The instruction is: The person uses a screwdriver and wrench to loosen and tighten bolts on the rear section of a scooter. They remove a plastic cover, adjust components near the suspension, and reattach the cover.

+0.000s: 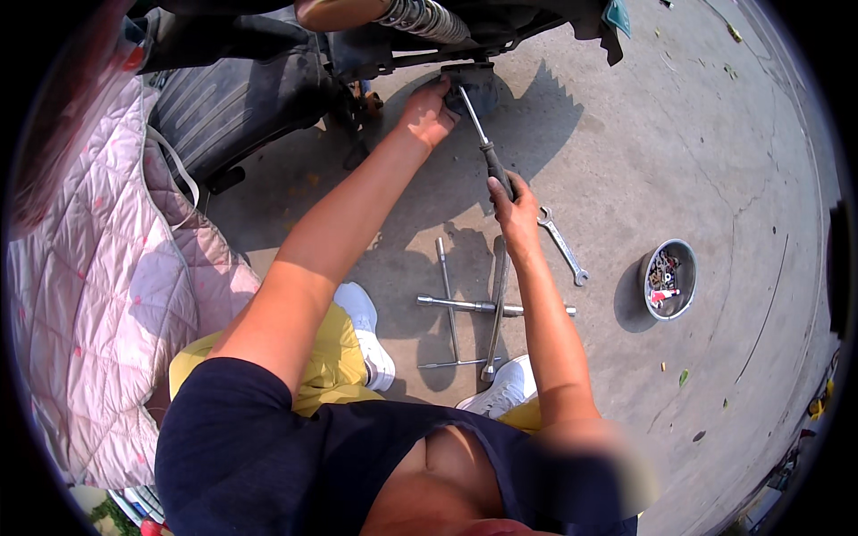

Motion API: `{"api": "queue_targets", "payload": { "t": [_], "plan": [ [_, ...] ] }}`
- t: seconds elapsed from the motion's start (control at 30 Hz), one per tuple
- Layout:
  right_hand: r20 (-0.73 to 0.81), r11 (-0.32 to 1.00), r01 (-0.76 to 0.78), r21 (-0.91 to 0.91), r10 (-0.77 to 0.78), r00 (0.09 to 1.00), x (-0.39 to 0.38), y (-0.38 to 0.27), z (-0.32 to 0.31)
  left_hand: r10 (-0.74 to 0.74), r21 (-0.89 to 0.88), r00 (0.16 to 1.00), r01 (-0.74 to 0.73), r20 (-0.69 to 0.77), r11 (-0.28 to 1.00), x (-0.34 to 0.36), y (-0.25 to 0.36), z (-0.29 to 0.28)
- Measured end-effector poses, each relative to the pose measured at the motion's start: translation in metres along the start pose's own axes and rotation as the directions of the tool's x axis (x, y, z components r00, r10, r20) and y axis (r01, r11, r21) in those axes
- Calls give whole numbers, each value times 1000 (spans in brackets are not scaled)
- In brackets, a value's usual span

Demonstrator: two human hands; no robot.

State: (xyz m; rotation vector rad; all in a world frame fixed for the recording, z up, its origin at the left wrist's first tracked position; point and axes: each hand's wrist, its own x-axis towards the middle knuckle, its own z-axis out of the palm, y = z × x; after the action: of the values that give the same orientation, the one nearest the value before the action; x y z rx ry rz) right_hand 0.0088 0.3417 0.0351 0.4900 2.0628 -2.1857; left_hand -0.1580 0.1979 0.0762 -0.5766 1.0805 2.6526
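My right hand (pixel 516 213) is wrapped round the dark handle of a screwdriver (pixel 496 161). Its long metal shaft points up and away to a dark part (pixel 475 89) under the rear of a scooter (pixel 246 112). My left hand (pixel 429 114) reaches in beside that part, fingers curled against its left edge near the screwdriver's tip. Shadow hides exactly what the tip meets. Just right of my right wrist, a double-ended wrench (pixel 563 246) lies on the ground. Below, between my shoes, are a cross-shaped wheel wrench (pixel 494 326) and a thin T-handle wrench (pixel 450 313).
A round metal bowl (pixel 685 308) of small hardware, with a red-and-white tube in it, stands on the concrete (pixel 733 205) to the right. Pink quilted cloth (pixel 89 295) drapes down at the left. Above my hands hangs a coil-spring shock absorber (pixel 427 20).
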Motion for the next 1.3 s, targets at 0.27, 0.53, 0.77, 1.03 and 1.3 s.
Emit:
{"api": "queue_targets", "payload": {
  "t": [0.27, 0.53, 0.77, 1.03, 1.3],
  "plan": [
    [-50, 1000, 4, -8, -5, 999, 5, -7, 17, -19, -17, 996, 21, 90, 1000, 4, -7, -10],
    [-2, 983, -70, 168, 72, 997, 4, -17, 34, -45, -85, 987, 58, 152, 995, 11, -4, -8],
    [-34, 970, -69, 234, 79, 996, 9, -20, 46, -33, -16, 993, 35, 110, 999, 16, 1, 1],
    [-192, 984, 157, -90, -171, 966, 16, -22, 45, 13, -28, 993, -10, 120, 1000, 18, 0, 3],
    [-257, 925, 225, -307, -308, 916, 10, -21, 56, -11, -28, 996, 14, 91, 1000, 21, -2, 2]
  ]
}}
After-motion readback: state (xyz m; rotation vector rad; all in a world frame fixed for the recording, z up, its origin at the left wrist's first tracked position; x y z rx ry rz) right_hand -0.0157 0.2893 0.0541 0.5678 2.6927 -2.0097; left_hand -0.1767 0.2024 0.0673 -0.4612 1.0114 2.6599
